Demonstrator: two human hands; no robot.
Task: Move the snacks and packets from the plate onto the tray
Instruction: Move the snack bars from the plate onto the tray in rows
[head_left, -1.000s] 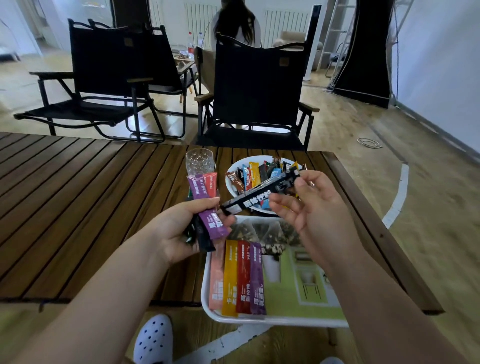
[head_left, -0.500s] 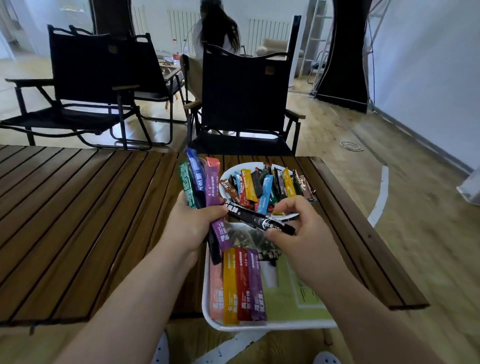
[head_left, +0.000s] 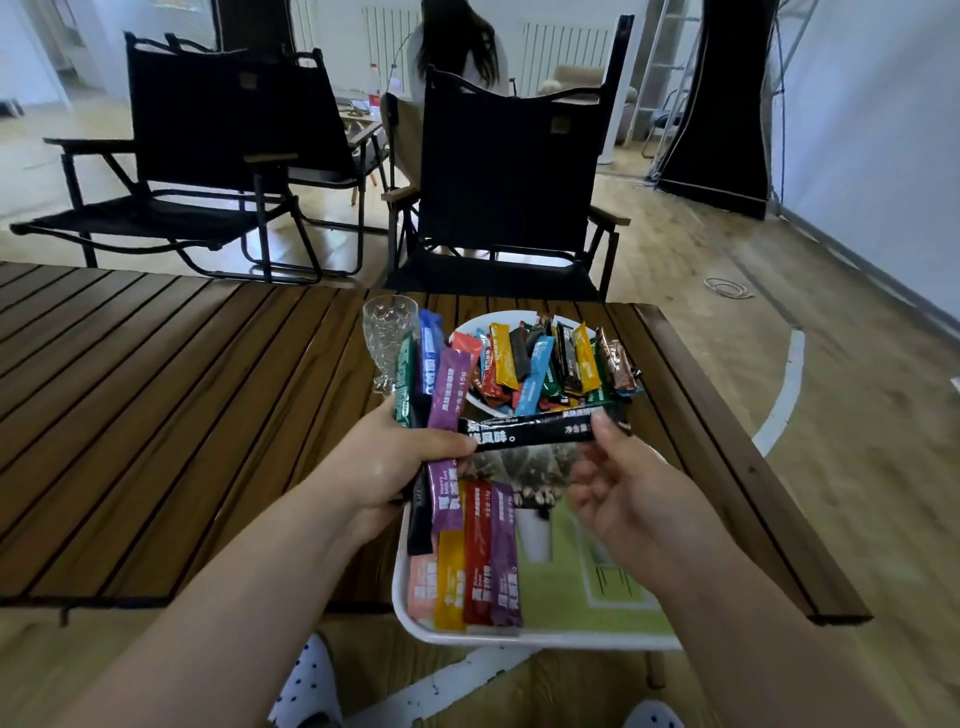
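My left hand (head_left: 387, 470) grips a fan of stick packets (head_left: 434, 384), green, blue, purple and black, above the tray's left end. A black packet (head_left: 535, 430) lies crosswise between both hands. My right hand (head_left: 631, 493) pinches its right end with thumb and fingertips, and its left end sits under my left thumb. The white plate (head_left: 475, 325) behind holds several coloured snack packets (head_left: 545, 369). The white tray (head_left: 519, 638) at the table's near edge carries a row of packets (head_left: 470, 564), pink, yellow, red and purple.
A clear cut glass (head_left: 387, 335) stands just left of the plate. The wooden slat table (head_left: 156, 415) stretches to the left. Black folding chairs (head_left: 506, 171) stand behind the table, with a person seated beyond. The table's right edge (head_left: 727, 441) is close to the tray.
The black packet has swung from slanted to nearly level and come against the bundle in my left hand. My left hand has tilted its fan upright. The view has shifted a little.
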